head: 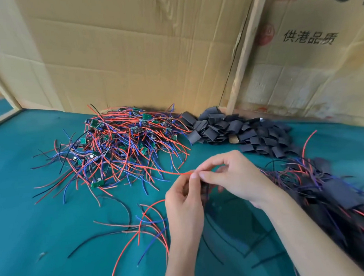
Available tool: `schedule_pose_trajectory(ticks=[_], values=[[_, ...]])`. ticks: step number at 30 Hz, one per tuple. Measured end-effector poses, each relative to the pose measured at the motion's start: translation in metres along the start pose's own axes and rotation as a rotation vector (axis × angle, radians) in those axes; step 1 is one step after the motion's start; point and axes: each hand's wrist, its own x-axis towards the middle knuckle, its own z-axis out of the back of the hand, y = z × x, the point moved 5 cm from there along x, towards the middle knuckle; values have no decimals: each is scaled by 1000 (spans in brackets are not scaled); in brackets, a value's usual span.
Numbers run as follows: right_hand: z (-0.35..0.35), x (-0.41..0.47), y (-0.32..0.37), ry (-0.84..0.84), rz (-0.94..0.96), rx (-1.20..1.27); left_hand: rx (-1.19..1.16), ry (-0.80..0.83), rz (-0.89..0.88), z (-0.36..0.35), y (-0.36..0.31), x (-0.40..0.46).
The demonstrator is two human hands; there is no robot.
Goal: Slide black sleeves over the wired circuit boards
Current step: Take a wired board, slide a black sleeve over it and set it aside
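Note:
A tangled pile of small green circuit boards (123, 144) with red, blue and black wires lies on the green table cover at centre left. A heap of flat black sleeves (236, 129) sits behind my hands, against the cardboard wall. My left hand (184, 201) and my right hand (234, 177) meet over the table, fingertips together. Between them they pinch a wired piece with a dark sleeve (204, 188), mostly hidden by the fingers. A red wire (170, 171) runs left from the fingertips. More of its wires (151, 223) trail down below my left hand.
At the right, a pile of boards wrapped in black sleeves (331, 192) with wires spreads toward the near edge. Cardboard walls (133, 57) and a wooden post (242, 59) close the back of the green cover (36, 236).

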Motion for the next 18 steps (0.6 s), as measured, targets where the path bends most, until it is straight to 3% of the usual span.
schedule_pose_trajectory(ticks=[2, 4, 7, 10, 13, 18], values=[[-1, 6, 0, 84, -20, 75, 7, -23, -7, 2, 0, 2], [4, 18, -4, 24, -53, 77, -12, -35, 15, 1, 2, 2], [26, 45, -10, -272, -52, -424, 13, -43, 37, 0, 4, 1], [19, 67, -18, -174, -142, -763, 52, -29, 37, -1, 4, 0], [10, 80, -32, -122, -246, -867, 90, 6, 28, -3, 2, -1], [13, 85, -37, -206, -247, -864, 99, 23, 30, -5, 0, -3]])
